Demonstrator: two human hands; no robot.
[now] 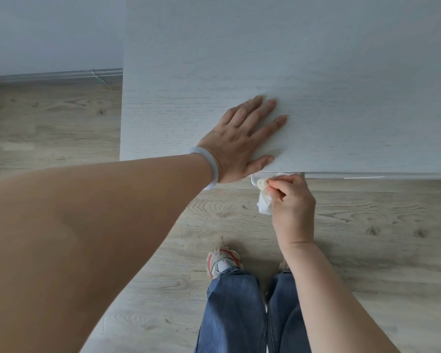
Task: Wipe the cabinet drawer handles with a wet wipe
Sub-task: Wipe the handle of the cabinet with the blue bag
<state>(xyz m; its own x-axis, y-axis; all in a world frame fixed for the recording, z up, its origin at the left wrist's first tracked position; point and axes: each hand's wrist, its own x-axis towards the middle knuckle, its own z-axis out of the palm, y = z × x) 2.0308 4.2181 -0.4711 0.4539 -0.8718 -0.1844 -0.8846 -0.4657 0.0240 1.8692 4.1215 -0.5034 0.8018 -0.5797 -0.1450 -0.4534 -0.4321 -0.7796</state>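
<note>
I look straight down on a pale wood-grain cabinet top point(316, 72). My left hand point(245, 138) lies flat on it with fingers spread, close to the front edge; a pale bangle sits on the wrist. Just below that edge a silvery drawer handle point(254, 180) sticks out from the cabinet front. My right hand point(290, 200) pinches a crumpled white wet wipe point(263, 201) against the handle, covering most of it. A second handle point(362, 177) shows as a thin bright strip further right along the edge.
Light wood-look floor point(379, 225) runs in front of and left of the cabinet. My jeans and a sneaker point(222, 262) stand below the handle. A grey skirting board point(56, 76) and wall lie at the upper left.
</note>
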